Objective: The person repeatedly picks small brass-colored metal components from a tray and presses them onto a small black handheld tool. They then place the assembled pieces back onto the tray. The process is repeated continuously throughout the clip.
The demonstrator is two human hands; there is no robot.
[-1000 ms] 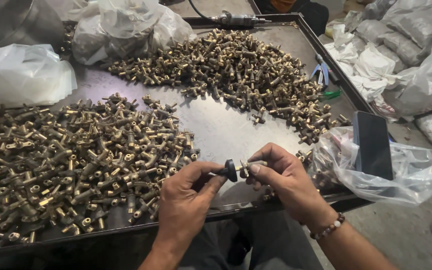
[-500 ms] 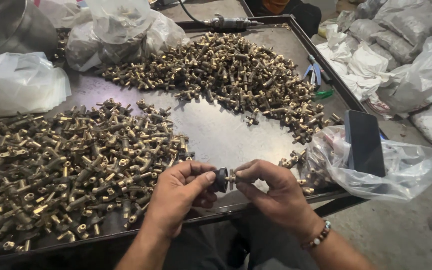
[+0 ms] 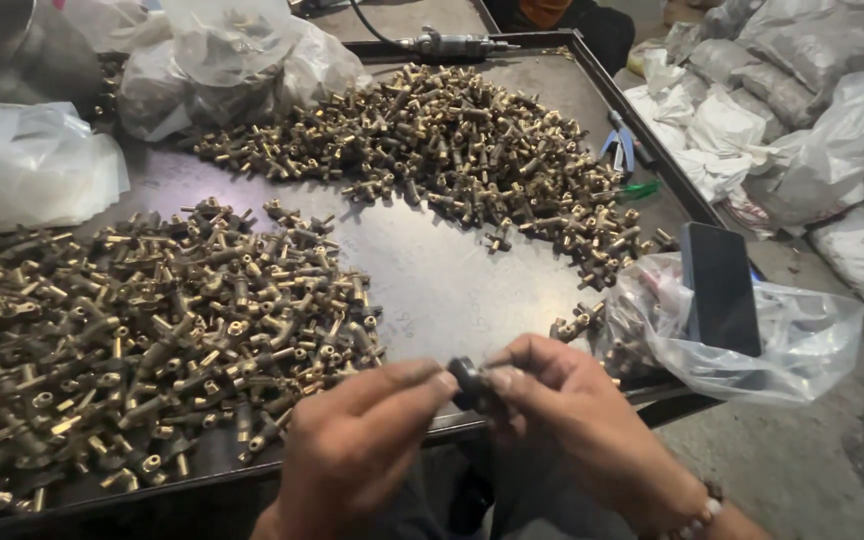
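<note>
Between the fingertips of both hands sits a small dark fitting (image 3: 469,381), pinched by the left hand (image 3: 357,455) and the right hand (image 3: 577,420) over the tabletop's (image 3: 432,270) near edge; left of them lies a brass fittings heap (image 3: 142,330); beyond, another pile (image 3: 452,150); right, a plastic bag (image 3: 802,340) bearing a dark phone (image 3: 720,290).

Two heaps of fittings (image 3: 152,330) on the tray (image 3: 432,290), phone (image 3: 720,290) on bag (image 3: 802,345) right
</note>
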